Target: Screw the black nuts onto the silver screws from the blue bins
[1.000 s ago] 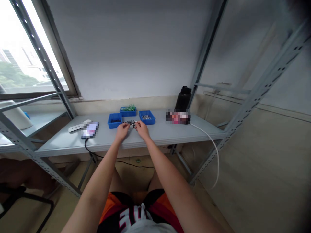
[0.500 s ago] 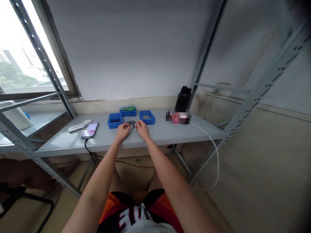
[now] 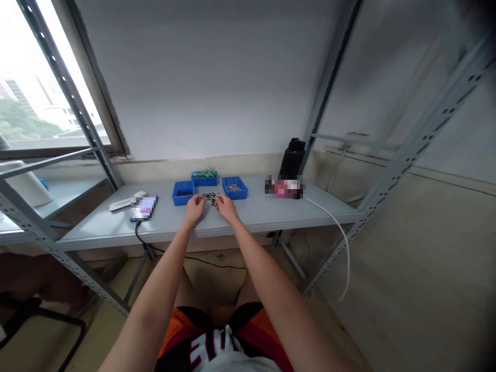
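Note:
My left hand and my right hand are close together over the shelf top, each with fingers pinched. Whatever they grip is too small to name. Between and behind them lies a pile of small black-and-silver pieces. Just left of my left hand stands a blue bin with dark small parts inside. Beyond my right hand is another blue bin, holding small silvery parts. A third blue bin, further back, contains green strip-like pieces.
On the left of the grey shelf lie a blurred-out phone and a white device. A black bottle stands at the back right behind a pixelated item. A white cable hangs off the right side.
My left hand has shifted slightly up and left, and my right fingers have moved a little. The bins stay where they were.

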Demonstrator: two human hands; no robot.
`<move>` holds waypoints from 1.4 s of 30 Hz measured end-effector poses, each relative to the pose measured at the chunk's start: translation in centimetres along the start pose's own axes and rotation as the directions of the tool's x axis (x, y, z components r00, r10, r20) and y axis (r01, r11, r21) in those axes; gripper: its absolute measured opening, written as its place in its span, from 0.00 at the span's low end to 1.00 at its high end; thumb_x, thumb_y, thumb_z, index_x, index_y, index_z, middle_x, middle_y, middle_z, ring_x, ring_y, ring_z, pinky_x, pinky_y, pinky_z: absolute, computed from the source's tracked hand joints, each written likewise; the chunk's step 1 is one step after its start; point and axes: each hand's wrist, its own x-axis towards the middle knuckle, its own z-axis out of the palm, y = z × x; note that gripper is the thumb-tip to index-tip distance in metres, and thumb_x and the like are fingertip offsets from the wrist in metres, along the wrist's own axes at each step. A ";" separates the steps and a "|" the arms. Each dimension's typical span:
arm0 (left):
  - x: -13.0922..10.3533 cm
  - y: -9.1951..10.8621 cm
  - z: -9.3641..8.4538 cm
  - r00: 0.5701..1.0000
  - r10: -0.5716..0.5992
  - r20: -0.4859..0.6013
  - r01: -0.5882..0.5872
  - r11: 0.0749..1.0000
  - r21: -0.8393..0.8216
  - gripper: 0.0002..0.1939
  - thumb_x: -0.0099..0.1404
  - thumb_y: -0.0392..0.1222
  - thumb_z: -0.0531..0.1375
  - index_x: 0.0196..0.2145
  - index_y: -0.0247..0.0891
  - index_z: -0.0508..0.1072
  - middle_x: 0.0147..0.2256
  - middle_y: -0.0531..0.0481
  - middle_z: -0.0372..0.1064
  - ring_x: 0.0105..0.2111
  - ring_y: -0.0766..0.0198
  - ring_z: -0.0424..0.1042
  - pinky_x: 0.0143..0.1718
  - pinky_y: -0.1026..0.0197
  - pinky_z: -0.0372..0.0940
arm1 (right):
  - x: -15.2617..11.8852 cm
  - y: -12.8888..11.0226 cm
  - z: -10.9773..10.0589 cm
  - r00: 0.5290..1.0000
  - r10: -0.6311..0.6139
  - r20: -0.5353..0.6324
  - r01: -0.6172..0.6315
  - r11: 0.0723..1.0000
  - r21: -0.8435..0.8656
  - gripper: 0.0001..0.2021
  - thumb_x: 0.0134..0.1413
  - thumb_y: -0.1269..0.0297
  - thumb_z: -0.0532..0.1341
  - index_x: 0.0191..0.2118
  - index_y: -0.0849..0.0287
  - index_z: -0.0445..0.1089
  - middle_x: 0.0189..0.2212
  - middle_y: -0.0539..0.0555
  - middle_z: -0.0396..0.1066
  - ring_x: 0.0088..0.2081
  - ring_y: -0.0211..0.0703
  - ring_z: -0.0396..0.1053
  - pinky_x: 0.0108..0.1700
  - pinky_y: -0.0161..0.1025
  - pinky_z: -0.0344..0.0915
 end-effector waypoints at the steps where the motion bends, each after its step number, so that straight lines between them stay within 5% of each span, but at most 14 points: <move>1: 0.0 0.1 0.0 1.000 -0.014 0.001 0.014 1.000 -0.014 0.06 0.59 0.39 0.56 0.31 0.34 0.71 0.28 0.48 0.71 0.27 0.64 0.69 0.32 0.62 0.65 | 0.0 0.0 0.0 1.000 0.004 0.012 -0.004 1.000 0.002 0.08 0.60 0.62 0.54 0.34 0.57 0.67 0.25 0.48 0.71 0.25 0.36 0.67 0.33 0.34 0.63; 10: -0.1 0.8 -0.4 0.999 -0.036 -0.025 0.035 0.997 -0.066 0.07 0.63 0.40 0.57 0.36 0.34 0.71 0.32 0.47 0.73 0.26 0.66 0.68 0.32 0.63 0.65 | 0.0 0.5 0.5 0.986 -0.051 0.157 0.062 0.996 -0.068 0.08 0.60 0.63 0.56 0.32 0.57 0.68 0.24 0.48 0.71 0.27 0.37 0.68 0.35 0.34 0.64; 15: 0.0 0.4 0.0 0.999 -0.035 -0.011 0.034 0.999 -0.042 0.13 0.62 0.43 0.60 0.42 0.34 0.73 0.39 0.42 0.75 0.31 0.63 0.71 0.33 0.62 0.66 | 0.0 0.4 0.3 0.995 -0.043 0.088 0.048 0.997 -0.056 0.08 0.61 0.63 0.55 0.34 0.57 0.69 0.25 0.48 0.71 0.26 0.36 0.67 0.35 0.34 0.64; 28: -0.3 0.7 -0.1 0.992 0.068 0.108 -0.071 0.997 0.024 0.09 0.58 0.41 0.60 0.33 0.35 0.78 0.35 0.45 0.77 0.35 0.59 0.74 0.41 0.58 0.66 | -0.5 0.0 0.1 0.978 -0.092 0.187 0.125 0.977 -0.172 0.09 0.59 0.64 0.57 0.30 0.57 0.71 0.24 0.49 0.71 0.27 0.38 0.66 0.36 0.35 0.61; 42: -0.1 0.1 0.1 0.992 0.014 0.126 -0.013 1.000 -0.008 0.07 0.58 0.41 0.60 0.33 0.35 0.75 0.30 0.45 0.75 0.30 0.60 0.73 0.35 0.60 0.67 | -0.2 0.2 0.2 0.998 -0.044 0.035 0.046 0.997 -0.060 0.10 0.60 0.59 0.56 0.41 0.56 0.70 0.27 0.49 0.73 0.27 0.37 0.69 0.37 0.36 0.65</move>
